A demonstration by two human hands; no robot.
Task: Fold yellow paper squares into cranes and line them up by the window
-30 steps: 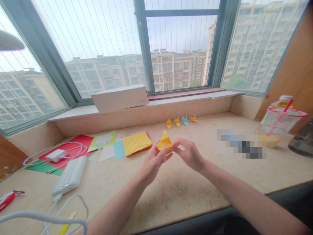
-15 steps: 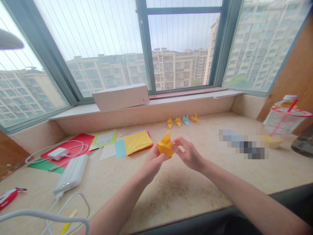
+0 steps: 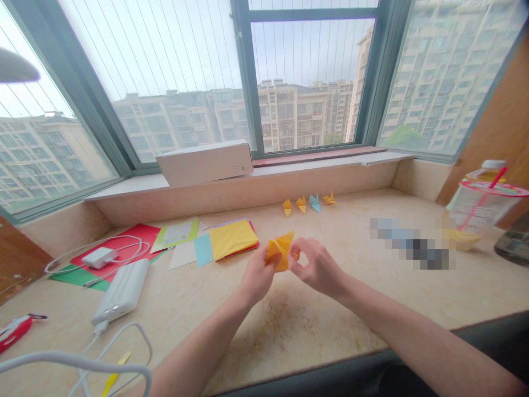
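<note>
Both my hands hold a small folded piece of orange-yellow paper (image 3: 280, 251) above the marble counter (image 3: 289, 325). My left hand (image 3: 256, 275) pinches its left lower side. My right hand (image 3: 314, 266) pinches its right edge with thumb and fingers curled. A stack of coloured paper squares (image 3: 231, 239), yellow on top, lies just left of my hands. Several small folded paper figures (image 3: 308, 204), orange and one blue, stand in a row near the back ledge.
A white power bank (image 3: 122, 291) with cables and a charger (image 3: 98, 257) on red and green sheets lie at left. A white box (image 3: 205, 162) rests on the window ledge. A plastic cup with a red straw (image 3: 479, 207) and a bottle stand at right.
The folded paper has been turned and lowered between my hands; its point no longer sticks up, and my fingers have closed in tighter on it.
</note>
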